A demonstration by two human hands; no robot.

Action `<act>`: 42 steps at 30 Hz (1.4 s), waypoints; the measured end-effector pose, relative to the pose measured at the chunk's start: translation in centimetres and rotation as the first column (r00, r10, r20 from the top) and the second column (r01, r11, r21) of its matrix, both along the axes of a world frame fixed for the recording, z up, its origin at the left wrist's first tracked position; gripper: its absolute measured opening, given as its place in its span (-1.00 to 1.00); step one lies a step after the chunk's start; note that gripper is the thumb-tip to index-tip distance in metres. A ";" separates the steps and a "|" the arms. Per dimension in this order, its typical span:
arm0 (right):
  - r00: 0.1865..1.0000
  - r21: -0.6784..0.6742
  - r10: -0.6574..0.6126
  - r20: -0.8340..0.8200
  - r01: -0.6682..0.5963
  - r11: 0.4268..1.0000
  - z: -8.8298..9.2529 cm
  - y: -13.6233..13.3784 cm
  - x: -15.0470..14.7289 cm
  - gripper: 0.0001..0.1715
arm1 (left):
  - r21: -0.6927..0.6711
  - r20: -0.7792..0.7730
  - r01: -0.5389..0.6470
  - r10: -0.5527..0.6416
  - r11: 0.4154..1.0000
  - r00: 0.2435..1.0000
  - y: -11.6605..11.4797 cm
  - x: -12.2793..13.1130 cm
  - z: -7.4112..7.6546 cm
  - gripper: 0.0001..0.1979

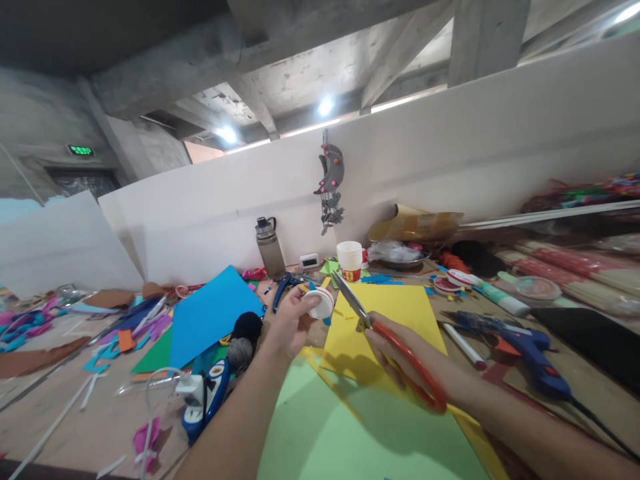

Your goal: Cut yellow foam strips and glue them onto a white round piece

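Between the thumb and fingers of my left hand is a small white paper cup, its round end facing me, with bits of blue and yellow paper at its edge. My right hand grips a pair of scissors with red handles. Their metal blades point up and away, close to the cup but apart from it; the blades look nearly together. Beneath both hands lie a yellow sheet and a light green sheet. The fingers of my right hand are partly hidden behind the handles.
To the right lie a blue glue gun and a white marker. Stacked paper cups and a grey bottle stand at the back. On the left are a blue sheet, yarn balls and a power strip with its cord.
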State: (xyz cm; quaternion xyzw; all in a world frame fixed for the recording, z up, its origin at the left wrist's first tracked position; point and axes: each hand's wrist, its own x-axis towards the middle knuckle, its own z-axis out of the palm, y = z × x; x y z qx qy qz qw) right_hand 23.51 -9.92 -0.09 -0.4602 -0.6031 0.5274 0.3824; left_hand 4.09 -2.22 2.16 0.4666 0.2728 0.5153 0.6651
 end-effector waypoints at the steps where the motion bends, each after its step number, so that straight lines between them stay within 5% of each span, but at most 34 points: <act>1: 1.000 0.005 0.001 -0.007 0.000 1.000 -0.3 0.0 -0.2 -0.55 | -0.014 0.006 -0.008 0.008 1.000 1.000 -0.2 0.3 0.0 -0.66; 6: 0.999 0.086 0.018 -0.045 -0.014 0.996 -0.5 0.0 -0.3 -0.54 | -0.060 0.051 -0.059 0.062 0.996 0.997 -0.9 1.2 0.0 -0.64; 12: 0.994 -0.041 -0.064 -0.089 0.061 0.997 0.3 -0.6 -0.8 -0.55 | -0.062 0.142 -0.091 0.099 0.994 0.985 -0.7 1.7 -0.5 -0.64; 17: 0.996 -0.036 -0.062 -0.070 0.060 0.998 0.2 -0.7 -0.9 -0.54 | -0.149 0.118 -0.101 0.119 0.984 0.986 -1.1 2.2 -0.8 -0.58; 42: 0.997 -0.027 -0.071 0.000 0.071 0.997 -0.2 -0.6 -0.4 -0.53 | -0.141 0.106 -0.090 0.105 0.986 0.989 -1.1 2.7 -1.6 -0.58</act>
